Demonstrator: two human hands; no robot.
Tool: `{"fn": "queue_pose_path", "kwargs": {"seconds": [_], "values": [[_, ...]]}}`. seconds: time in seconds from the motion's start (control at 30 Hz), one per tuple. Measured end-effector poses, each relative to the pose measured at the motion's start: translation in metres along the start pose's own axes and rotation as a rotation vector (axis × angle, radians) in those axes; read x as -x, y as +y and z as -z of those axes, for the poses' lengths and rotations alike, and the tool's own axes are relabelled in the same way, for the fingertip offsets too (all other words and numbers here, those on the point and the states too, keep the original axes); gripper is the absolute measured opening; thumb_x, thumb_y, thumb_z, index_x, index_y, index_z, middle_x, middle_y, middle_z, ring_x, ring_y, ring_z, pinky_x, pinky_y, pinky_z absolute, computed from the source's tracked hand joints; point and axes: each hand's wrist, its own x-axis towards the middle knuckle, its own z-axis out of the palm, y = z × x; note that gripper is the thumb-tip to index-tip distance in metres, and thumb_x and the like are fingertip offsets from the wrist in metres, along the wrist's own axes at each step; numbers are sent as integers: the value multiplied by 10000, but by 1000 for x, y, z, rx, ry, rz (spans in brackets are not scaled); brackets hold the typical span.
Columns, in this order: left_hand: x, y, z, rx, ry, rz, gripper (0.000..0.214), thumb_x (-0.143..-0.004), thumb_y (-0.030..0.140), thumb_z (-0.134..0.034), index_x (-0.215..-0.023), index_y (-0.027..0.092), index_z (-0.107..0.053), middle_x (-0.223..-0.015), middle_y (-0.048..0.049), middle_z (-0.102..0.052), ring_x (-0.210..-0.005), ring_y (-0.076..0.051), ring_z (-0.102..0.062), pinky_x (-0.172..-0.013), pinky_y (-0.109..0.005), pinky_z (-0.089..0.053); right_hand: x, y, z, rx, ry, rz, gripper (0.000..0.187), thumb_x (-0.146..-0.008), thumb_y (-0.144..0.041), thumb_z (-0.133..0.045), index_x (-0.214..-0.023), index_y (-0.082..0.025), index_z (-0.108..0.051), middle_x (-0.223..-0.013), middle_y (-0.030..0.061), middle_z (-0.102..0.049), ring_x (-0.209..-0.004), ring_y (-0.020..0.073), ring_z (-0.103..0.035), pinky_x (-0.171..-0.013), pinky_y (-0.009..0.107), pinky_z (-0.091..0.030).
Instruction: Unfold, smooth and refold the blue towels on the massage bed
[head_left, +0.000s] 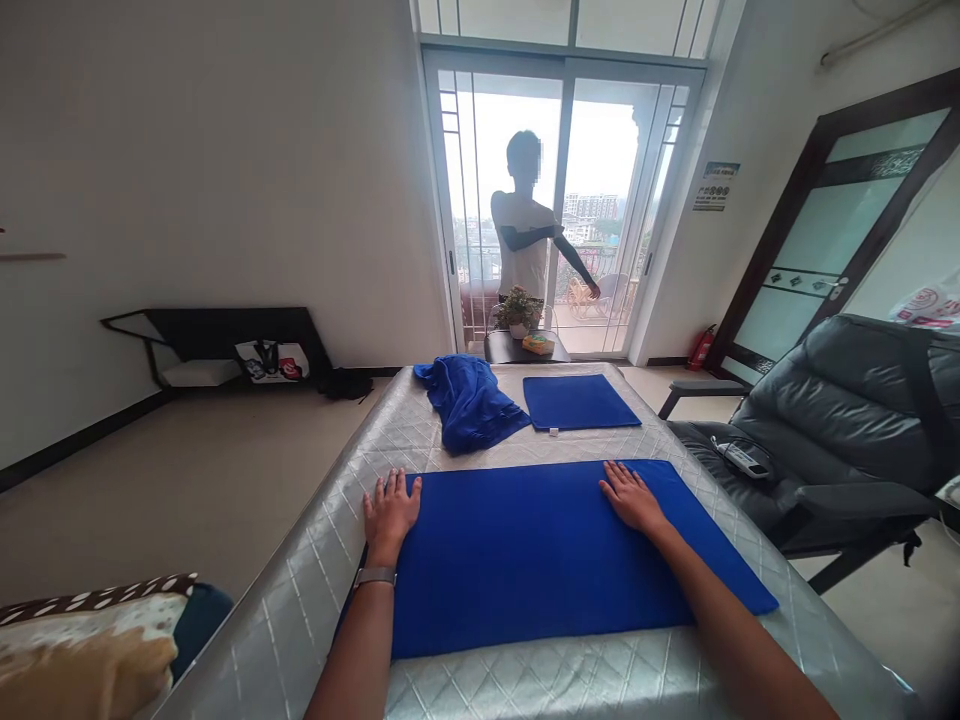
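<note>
A blue cloth [525,560] lies spread out flat on the silver quilted mattress [300,590]. My left hand [391,512] rests on its far left corner, palm down with the fingers stretched out. Near the far edge, toward the right, my right hand [630,496] presses flat on the same cloth, fingers extended. Beyond it lies a smaller blue cloth [581,402], folded into a neat rectangle with a white tag at its near edge. To the left of that, a crumpled blue cloth [472,405] sits in a loose heap.
A dark padded chair [862,410] holding a power strip [741,458] stands close on the right. Past the mattress, a person [525,230] stands before glass sliding doors, behind a small table with a potted plant [517,310]. Patterned bedding [97,640] shows at lower left.
</note>
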Motion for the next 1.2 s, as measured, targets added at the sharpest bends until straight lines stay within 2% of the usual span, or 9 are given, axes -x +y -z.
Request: {"fn": "queue_pose_path", "kwargs": {"seconds": [0.13,0.23,0.43,0.6,0.73,0.8,0.93,1.07,1.2], "values": [[1,-3,0,-7,11,-11,601,-1037,505,-291,-1547,216,-422,-1632,-85,-363,-1525,-294,-266,-1233,-555,-188,0,84,0,38,39,-189,698,-1021,-460,-175,-1618,-100,-211,-1688,80,-204,-1554,205,-151,-1258,409,-129],[1,-5,0,-11,6,-25,608,-1036,506,-280,-1556,219,-408,-1622,-83,-381,-1520,-289,-281,-1233,-545,-199,-1,111,-5,41,72,-237,713,-1016,-467,-169,-1613,-81,-224,-1683,99,-218,-1549,211,-178,-1257,402,-142],[2,-3,2,-33,-19,12,625,-1037,494,-266,-1572,190,-373,-1650,-70,-323,-1538,-276,-234,-1253,-519,-147,-1,108,-11,23,94,-228,728,-1009,-488,-152,-1611,-89,-243,-1679,95,-233,-1543,225,-202,-1257,408,-142],[6,0,9,-22,-23,-11,609,-1035,440,-272,-1565,159,-381,-1640,-94,-342,-1534,-272,-246,-1252,-502,-153,6,94,6,43,97,-265,707,-1003,-451,-175,-1606,-94,-263,-1672,98,-254,-1536,232,-225,-1251,429,-150],[8,5,15,-11,-18,4,596,-1033,438,-274,-1551,174,-407,-1635,-93,-351,-1531,-273,-255,-1248,-515,-158,12,65,27,138,162,-390,688,-979,-376,-230,-1516,10,-420,-1564,255,-407,-1492,373,-309,-1224,597,-91],[8,6,16,-6,-10,4,579,-1032,440,-278,-1541,207,-427,-1629,-84,-365,-1527,-272,-267,-1242,-525,-170,16,38,31,165,210,-355,671,-964,-322,-249,-1487,50,-443,-1521,309,-433,-1490,400,-302,-1216,621,-21],[6,6,15,7,-10,2,580,-1026,453,-299,-1533,208,-441,-1626,-91,-371,-1521,-286,-280,-1233,-549,-187,30,-47,22,129,223,-106,632,-978,-308,-254,-1551,-91,-410,-1600,167,-385,-1527,284,-252,-1252,497,-43],[5,6,16,19,-1,-5,573,-1030,450,-289,-1528,217,-451,-1617,-91,-389,-1514,-281,-296,-1231,-548,-190,50,-131,6,-89,103,261,732,-1023,-521,-121,-1597,-104,-299,-1668,111,-237,-1555,244,-152,-1258,457,-92],[7,6,18,23,3,-8,560,-1024,438,-308,-1522,233,-462,-1609,-95,-402,-1505,-290,-317,-1224,-559,-202,61,-157,0,-171,-17,272,838,-987,-657,-19,-1629,-141,-177,-1694,75,-121,-1565,214,-61,-1264,446,-46]]}}
